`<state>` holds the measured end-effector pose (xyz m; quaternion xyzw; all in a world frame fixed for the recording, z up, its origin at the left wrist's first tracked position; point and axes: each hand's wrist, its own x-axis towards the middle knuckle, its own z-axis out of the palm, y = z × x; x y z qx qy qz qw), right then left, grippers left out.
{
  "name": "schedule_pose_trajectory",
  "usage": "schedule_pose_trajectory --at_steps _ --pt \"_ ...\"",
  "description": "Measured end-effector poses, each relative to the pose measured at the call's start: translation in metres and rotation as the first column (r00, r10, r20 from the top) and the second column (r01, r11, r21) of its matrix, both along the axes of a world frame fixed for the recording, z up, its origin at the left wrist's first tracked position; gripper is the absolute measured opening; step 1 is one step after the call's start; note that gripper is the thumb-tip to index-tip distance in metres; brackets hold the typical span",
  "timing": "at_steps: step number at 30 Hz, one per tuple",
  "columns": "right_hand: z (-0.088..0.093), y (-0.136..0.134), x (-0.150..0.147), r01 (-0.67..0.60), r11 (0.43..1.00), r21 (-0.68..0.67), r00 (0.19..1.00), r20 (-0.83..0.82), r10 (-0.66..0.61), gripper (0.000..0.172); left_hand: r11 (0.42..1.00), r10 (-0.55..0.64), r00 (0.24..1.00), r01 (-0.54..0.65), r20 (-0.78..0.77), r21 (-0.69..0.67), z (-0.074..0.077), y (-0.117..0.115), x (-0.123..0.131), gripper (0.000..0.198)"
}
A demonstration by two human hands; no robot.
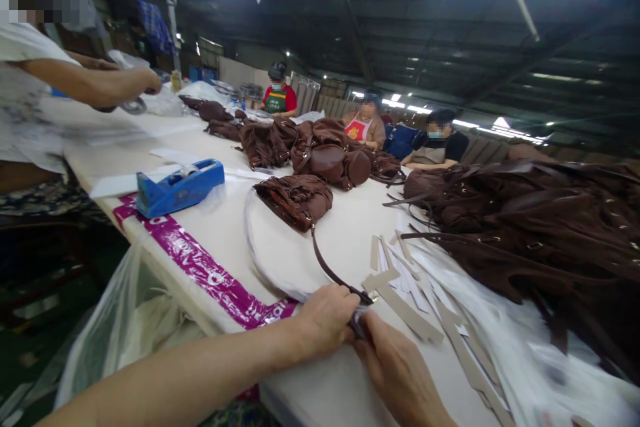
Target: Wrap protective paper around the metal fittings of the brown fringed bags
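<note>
A small dark brown bag [297, 200] lies on the white table, its gathered body toward the back. From it a dark brown strap [327, 267] runs down to a metal buckle [373, 296] by my fingers. A second, pale-wrapped strap [255, 257] curves from the bag's left side toward my hands. My left hand [327, 317] is closed, pinching the strap end near the buckle. Beside it my right hand [400, 367] is also closed, gripping a greyish wrapped piece of the strap between thumb and fingers. The exact grip is partly hidden by the fingers.
A blue tape dispenser [183, 187] stands on the left by purple printed tape [195, 260] along the table edge. Card strips [400, 300] and clear plastic [515, 333] lie at right, below heaped brown bags [525, 213]. A co-worker's arm [100, 80] reaches in at left.
</note>
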<state>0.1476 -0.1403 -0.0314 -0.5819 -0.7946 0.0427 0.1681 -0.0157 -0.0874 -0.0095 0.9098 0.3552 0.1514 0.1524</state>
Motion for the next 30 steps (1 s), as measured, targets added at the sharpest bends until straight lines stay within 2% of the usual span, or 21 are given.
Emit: schedule_pose_trajectory --at_steps 3,6,8,10,12,14,18,21,23,25,30 --pt "0.006 0.004 -0.020 0.195 0.980 -0.046 0.980 -0.012 -0.196 0.011 0.998 0.049 0.999 -0.050 0.011 0.028 -0.003 -0.002 0.000 0.013" --pt "0.020 0.010 -0.032 0.278 0.954 -0.115 0.955 -0.068 -0.287 0.012 0.997 0.075 0.994 -0.075 0.078 -0.012 -0.006 -0.001 0.001 0.017" --pt "0.027 0.013 -0.032 0.276 0.947 -0.167 0.944 -0.140 -0.300 0.012 0.990 0.123 0.984 -0.113 0.132 -0.083 -0.007 0.002 0.000 0.019" --pt "0.030 0.012 -0.026 0.203 0.950 -0.237 0.940 -0.225 -0.256 0.014 0.978 0.177 0.971 -0.155 0.158 -0.139 -0.007 0.006 -0.003 0.019" --pt "0.030 0.009 -0.018 0.102 0.948 -0.301 0.928 -0.314 -0.200 0.019 0.970 0.210 0.965 -0.187 0.156 -0.153 -0.006 0.008 -0.005 0.019" --pt "0.027 0.006 -0.013 0.059 0.949 -0.308 0.911 -0.373 -0.178 0.027 0.971 0.214 0.967 -0.195 0.141 -0.138 -0.004 0.005 -0.006 0.020" --pt "0.021 0.008 -0.018 0.106 0.976 -0.191 0.918 -0.358 -0.170 0.032 0.978 0.193 0.975 -0.183 0.108 -0.100 -0.003 -0.007 -0.004 0.024" --pt "0.018 0.015 -0.025 0.156 0.969 -0.193 0.886 -0.406 -0.223 0.023 0.993 0.117 0.987 -0.116 0.109 -0.021 -0.005 -0.016 -0.005 0.047" --pt "0.016 0.019 -0.027 0.170 0.954 -0.248 0.826 -0.491 -0.275 0.022 0.996 0.087 0.991 -0.088 0.099 0.007 -0.008 -0.020 -0.006 0.056" --pt "0.016 0.020 -0.025 0.127 0.936 -0.328 0.735 -0.603 -0.311 0.026 0.997 0.071 0.994 -0.072 0.080 0.015 -0.009 -0.021 -0.008 0.049" --pt "0.031 0.014 -0.016 -0.113 0.855 -0.507 0.417 -0.805 -0.422 0.048 0.994 0.025 0.999 -0.027 0.022 0.102 -0.005 -0.018 -0.010 0.038"
